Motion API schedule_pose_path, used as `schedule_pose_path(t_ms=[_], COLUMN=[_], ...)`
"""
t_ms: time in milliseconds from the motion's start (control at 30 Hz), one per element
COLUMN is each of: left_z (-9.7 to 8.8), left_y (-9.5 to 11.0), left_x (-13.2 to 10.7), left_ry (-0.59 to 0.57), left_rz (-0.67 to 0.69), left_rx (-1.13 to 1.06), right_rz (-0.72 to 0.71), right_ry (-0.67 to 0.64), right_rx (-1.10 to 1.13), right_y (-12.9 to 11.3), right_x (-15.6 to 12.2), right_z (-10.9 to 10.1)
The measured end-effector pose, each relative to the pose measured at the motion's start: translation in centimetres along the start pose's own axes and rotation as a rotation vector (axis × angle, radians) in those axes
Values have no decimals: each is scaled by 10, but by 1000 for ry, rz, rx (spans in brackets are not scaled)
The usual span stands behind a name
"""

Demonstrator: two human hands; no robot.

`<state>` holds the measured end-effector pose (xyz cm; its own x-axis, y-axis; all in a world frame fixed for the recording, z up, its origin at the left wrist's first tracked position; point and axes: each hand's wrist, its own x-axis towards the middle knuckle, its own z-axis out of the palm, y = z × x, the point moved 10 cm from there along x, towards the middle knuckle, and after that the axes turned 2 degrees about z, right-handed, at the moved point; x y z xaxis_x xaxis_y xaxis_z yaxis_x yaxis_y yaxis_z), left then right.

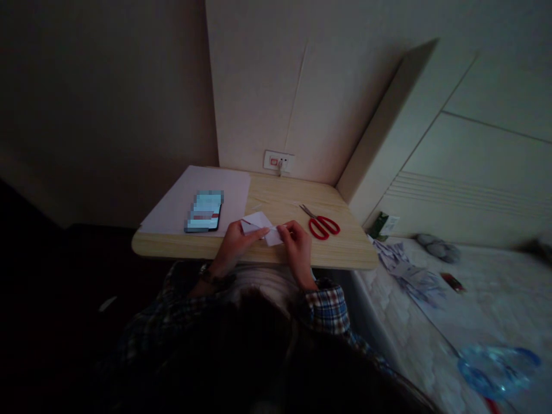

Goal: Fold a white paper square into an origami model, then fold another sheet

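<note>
A small piece of folded white paper (pixel 259 219) is held between my two hands just above the front part of the wooden table (pixel 276 192). My left hand (pixel 236 246) pinches its left side, the thumb lying across the paper. On the right side, my right hand (pixel 297 247) grips the paper between thumb and curled fingers. Red-handled scissors (pixel 319 222) lie to the right of my right hand, blades pointing up and left. Left of my left hand, a phone (pixel 204 211) with a lit, pixelated screen rests on large white sheets (pixel 228 187).
A wall socket (pixel 278 163) with a plug sits behind the table. To the right is a bed (pixel 431 259) with crumpled paper strips (pixel 409 273), a grey bundle (pixel 437 247), a green packet (pixel 382 225) and a clear blue plastic item (pixel 495 368).
</note>
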<state>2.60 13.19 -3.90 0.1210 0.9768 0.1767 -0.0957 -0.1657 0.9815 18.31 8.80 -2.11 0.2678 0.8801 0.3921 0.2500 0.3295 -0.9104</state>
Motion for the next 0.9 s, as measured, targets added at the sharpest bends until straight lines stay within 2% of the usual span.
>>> schedule_pose_path(t_ms=[133, 333, 433, 733, 900], left_z=[-2, 0, 0, 3, 7], left_y=[1, 2, 3, 3, 4], left_x=[-1, -2, -2, -2, 1], left_ry=[6, -21, -17, -36, -81], left_rz=[14, 37, 34, 40, 78], left_rx=[-1, -48, -23, 40, 74], right_rz=[-4, 99, 131, 142, 78], right_ry=[-20, -94, -91, -114, -98], right_rx=[13, 110, 117, 139, 91], right_y=[-3, 4, 9, 12, 7], right_x=[-1, -2, -3, -2, 0], right_z=[3, 13, 13, 14, 7])
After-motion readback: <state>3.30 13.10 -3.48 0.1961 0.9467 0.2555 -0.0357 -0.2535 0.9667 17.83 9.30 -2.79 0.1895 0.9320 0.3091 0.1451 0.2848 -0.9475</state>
